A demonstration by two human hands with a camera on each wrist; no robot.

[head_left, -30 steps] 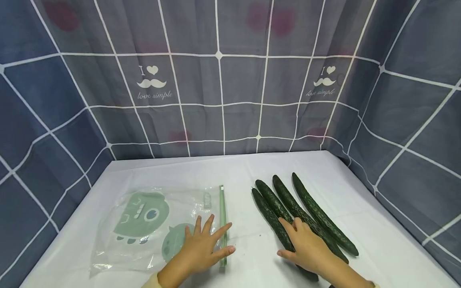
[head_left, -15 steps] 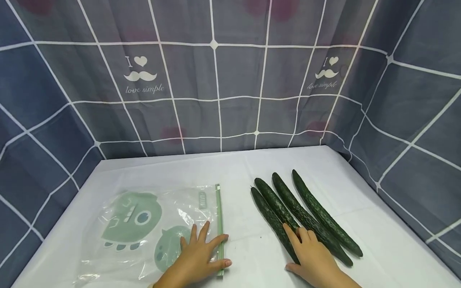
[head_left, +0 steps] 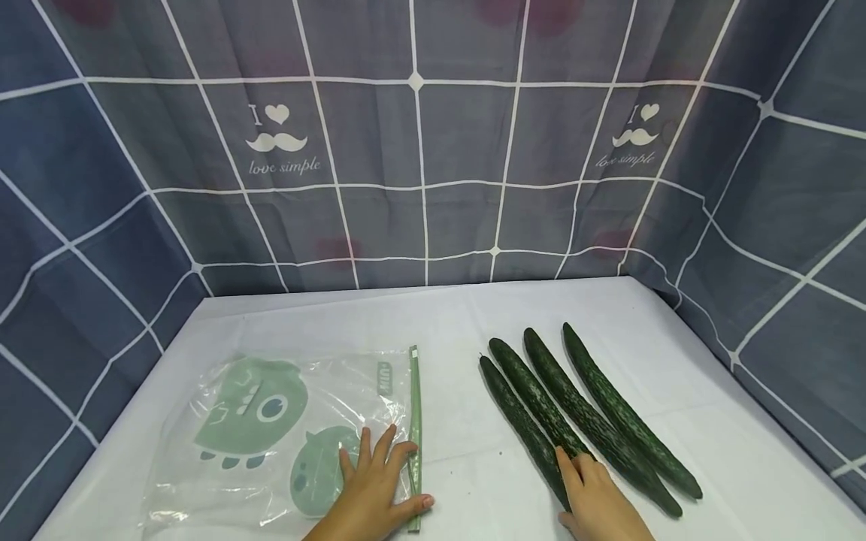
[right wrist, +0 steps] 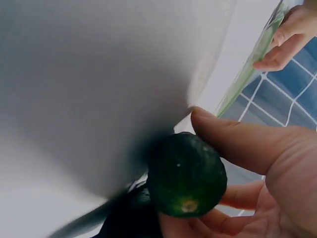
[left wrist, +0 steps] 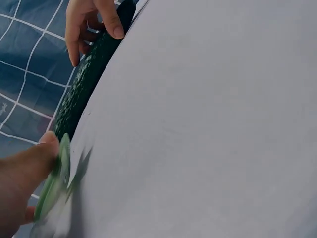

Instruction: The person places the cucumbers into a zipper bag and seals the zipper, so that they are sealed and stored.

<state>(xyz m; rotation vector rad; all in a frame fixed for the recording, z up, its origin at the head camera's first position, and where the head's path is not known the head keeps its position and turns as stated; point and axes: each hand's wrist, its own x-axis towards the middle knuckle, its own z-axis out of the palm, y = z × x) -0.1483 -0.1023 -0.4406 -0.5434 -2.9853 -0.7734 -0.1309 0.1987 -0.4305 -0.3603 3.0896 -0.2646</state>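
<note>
On white cloth (head_left: 453,406) — right grip (head_left: 598,496) holds, apparently, the leftmost cucumber (head_left: 524,428)

A smooth white cloth, lightly creased, covers the worktop (head_left: 467,421). On its left side lies a clear plastic bag (head_left: 271,473), flat and wrinkled, with pale green cartoon prints and a green strip (head_left: 416,398) along its right edge. On the right lie four dark green cucumbers (head_left: 598,421), slanting side by side, their far ends spread apart. A bare stretch separates bag and cucumbers.
</note>
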